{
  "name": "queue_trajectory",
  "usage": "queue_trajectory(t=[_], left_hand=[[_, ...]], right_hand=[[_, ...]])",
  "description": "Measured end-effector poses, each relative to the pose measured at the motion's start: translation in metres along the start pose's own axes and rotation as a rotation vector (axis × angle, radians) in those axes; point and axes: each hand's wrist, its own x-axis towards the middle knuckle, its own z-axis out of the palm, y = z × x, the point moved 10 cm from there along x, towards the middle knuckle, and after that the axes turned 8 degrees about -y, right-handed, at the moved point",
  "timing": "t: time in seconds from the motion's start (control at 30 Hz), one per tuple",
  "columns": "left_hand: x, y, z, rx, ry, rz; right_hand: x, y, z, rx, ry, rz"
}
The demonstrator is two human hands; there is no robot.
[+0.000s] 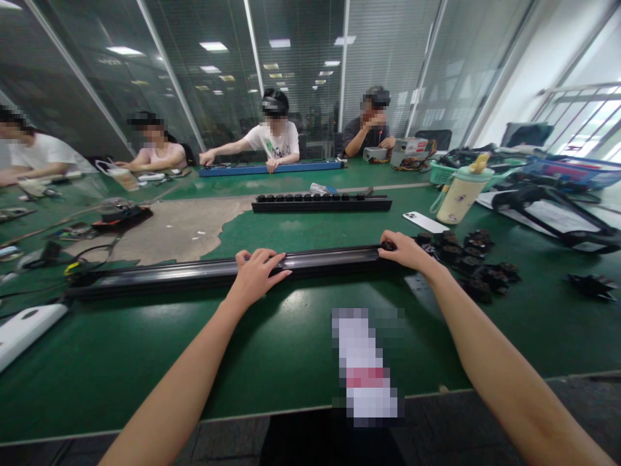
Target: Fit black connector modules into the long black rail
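A long black rail (189,274) with a shiny channel along its top lies across the table in front of me. My left hand (257,275) grips it near the middle, fingers over its top and thumb towards the near side. At the rail's right end, my right hand (398,251) pinches a small black module (387,246), mostly covered by the fingers. Several similar black modules (468,252) lie in a loose heap just right of that hand. Farther back is a second black rail (320,205) with a row of black modules along it.
Right of centre lie a white phone (425,222) and a cream tumbler (463,197). A black frame (557,217) and a green basket (444,173) are beyond. A white case (29,330) sits at left. Across the table, a person (276,139) handles a blue bar (272,169).
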Motion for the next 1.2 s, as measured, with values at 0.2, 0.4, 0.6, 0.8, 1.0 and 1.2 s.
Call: queue_trajectory(t=[0.2, 0.4, 0.6, 0.8, 1.0, 1.2], left_hand=[[0.0, 0.0, 0.0, -0.006, 0.006, 0.0], [0.0, 0.0, 0.0, 0.0, 0.001, 0.006], [0.0, 0.0, 0.0, -0.008, -0.002, -0.001], [0.0, 0.0, 0.0, 0.0, 0.003, 0.001], [0.0, -0.001, 0.002, 0.007, 0.007, -0.006], [0.0, 0.0, 0.001, -0.005, 0.008, -0.003]], right_hand=[[0.001, 0.004, 0.0, -0.014, -0.015, -0.021], [0.0, 0.003, -0.005, -0.026, -0.005, -0.067], [-0.001, 0.005, -0.008, -0.04, -0.003, -0.075], [-0.003, 0.008, -0.01, -0.057, -0.005, -0.087], [-0.003, 0.007, -0.01, -0.058, -0.011, -0.104], [-0.005, 0.007, -0.013, -0.087, 0.007, -0.112]])
